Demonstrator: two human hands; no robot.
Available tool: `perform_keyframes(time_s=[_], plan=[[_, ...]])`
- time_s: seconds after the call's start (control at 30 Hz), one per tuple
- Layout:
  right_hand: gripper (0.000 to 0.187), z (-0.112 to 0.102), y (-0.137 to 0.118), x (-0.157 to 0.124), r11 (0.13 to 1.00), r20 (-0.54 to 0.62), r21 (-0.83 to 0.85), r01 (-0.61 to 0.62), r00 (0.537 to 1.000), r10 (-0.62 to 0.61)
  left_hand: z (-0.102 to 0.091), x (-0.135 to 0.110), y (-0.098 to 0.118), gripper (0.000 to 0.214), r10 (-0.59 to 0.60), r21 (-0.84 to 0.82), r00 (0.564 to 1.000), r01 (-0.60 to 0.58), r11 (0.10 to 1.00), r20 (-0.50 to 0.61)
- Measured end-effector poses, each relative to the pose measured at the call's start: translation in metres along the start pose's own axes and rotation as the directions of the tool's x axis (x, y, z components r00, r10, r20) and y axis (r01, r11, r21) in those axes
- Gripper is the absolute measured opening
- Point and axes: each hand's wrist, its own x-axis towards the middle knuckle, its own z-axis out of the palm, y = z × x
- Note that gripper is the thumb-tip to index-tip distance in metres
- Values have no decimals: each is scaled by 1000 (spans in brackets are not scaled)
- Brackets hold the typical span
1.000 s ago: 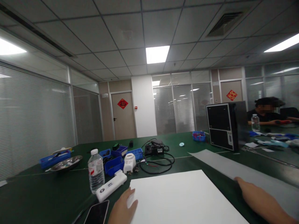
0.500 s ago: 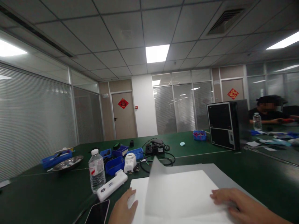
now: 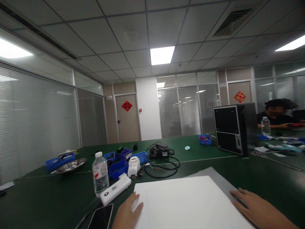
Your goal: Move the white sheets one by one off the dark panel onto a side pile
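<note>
A large white sheet (image 3: 186, 203) lies flat on the green table (image 3: 47, 200) in front of me, over a grey sheet (image 3: 218, 179) whose edge shows at its far right. My left hand (image 3: 127, 213) rests flat on the white sheet's left edge, fingers stretched out. My right hand (image 3: 252, 208) lies flat on the sheet's right edge, fingers spread. Neither hand grips anything.
Left of the sheet stand a water bottle (image 3: 100, 174), a white device (image 3: 115, 190) and a dark phone (image 3: 101, 218). Blue bins (image 3: 118, 167), a white round unit (image 3: 133, 166), black cables (image 3: 162, 165) and a metal dish (image 3: 71, 165) lie beyond. A black computer case (image 3: 230, 128) stands right; another person (image 3: 277, 113) sits behind it.
The translucent sheet was pulled from the right over the white sheet, then settled flat. My right hand moved left with it and then back out to the right edge. My left hand stayed.
</note>
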Motion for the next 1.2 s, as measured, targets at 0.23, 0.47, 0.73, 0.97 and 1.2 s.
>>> perform_keyframes(time_s=[0.23,0.47,0.73,0.97,1.2], plan=[[75,0,-11,-5,996,118,-92,-1,993,12,-6,-8,14,63,-10,58,1000,9,998,17],[56,-10,-24,-6,1000,50,6,-7,999,7,-2,-4,8,58,-8,80,1000,7,997,13],[59,-9,-25,-8,1000,66,-19,8,998,-6,2,5,-7,47,17,20,1000,-17,1000,24],[51,-1,-30,-9,993,63,48,109,992,-111,-7,-2,3,63,-25,6,993,25,1000,117],[48,-2,-33,-7,980,51,196,-24,999,14,-4,-2,-3,62,-9,29,990,6,1000,138]])
